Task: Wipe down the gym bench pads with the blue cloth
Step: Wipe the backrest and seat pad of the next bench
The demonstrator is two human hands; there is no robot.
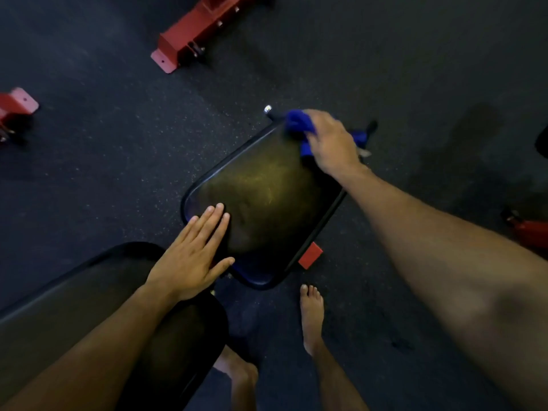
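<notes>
A dark seat pad (267,197) of the gym bench lies in the middle of the view, with a longer back pad (89,295) at the lower left. My right hand (332,140) grips the bunched blue cloth (296,123) and presses it on the far corner of the seat pad. Part of the cloth sticks out to the right of the hand. My left hand (192,250) rests flat on the near left edge of the seat pad, fingers straight and together.
Red machine frame feet stand on the dark rubber floor at the top (184,43), the far left (16,106) and the right edge (530,232). A red bench bracket (310,256) shows beside the seat pad. My bare feet (311,315) stand just below the pad.
</notes>
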